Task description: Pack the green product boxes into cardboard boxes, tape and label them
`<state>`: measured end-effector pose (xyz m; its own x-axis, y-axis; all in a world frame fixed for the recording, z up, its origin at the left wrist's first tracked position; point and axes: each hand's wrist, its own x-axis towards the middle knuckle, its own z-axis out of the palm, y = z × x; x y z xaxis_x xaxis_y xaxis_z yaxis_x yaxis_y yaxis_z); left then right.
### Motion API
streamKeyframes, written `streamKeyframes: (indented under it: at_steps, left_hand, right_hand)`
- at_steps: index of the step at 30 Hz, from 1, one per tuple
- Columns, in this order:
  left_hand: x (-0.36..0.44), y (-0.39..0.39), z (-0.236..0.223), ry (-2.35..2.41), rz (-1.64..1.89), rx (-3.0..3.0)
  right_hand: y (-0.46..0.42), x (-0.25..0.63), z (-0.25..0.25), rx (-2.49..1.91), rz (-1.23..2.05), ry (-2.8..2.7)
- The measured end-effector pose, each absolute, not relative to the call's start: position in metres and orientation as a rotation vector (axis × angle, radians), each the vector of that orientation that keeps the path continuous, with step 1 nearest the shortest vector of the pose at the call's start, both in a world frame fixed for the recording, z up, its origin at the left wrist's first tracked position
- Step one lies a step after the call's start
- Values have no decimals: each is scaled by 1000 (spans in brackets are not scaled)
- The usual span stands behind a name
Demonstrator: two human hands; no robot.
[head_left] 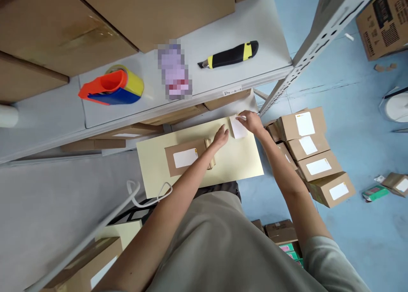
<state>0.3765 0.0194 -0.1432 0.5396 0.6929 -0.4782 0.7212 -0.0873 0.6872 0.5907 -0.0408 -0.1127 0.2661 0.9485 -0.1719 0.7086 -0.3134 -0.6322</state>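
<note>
My right hand [250, 121] pinches the upper edge of a white label sheet [238, 129] at the far right part of a pale yellow tabletop [245, 162]. Just left of that sheet, my left hand [221, 137] hovers over the surface with its fingers apart and nothing in them. Under my left forearm lies a brown cardboard box [171, 161] bearing a white label [185, 158]. Folded cardboard edges [211, 161] show at the box's right end, partly hidden by the forearm.
On the shelf [267, 28] above lie a utility knife [231, 56], a tape dispenser [111, 88] and a blurred purple item [174, 71]. Labelled cartons [323, 154] stand stacked on the floor at right, beyond a metal shelf post [306, 45]. A white bent tube [105, 224] crosses at left.
</note>
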Motion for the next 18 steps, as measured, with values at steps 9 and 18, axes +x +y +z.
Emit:
streamKeyframes:
  at_steps: [9,18]
  left_hand:
    - [401,30,-140,801,-268,2199]
    - [415,36,-153,854,-350,2134]
  right_hand:
    - [30,615,-108,-2213,648,-1357]
    - [60,618,-136,-2205,556,-1396]
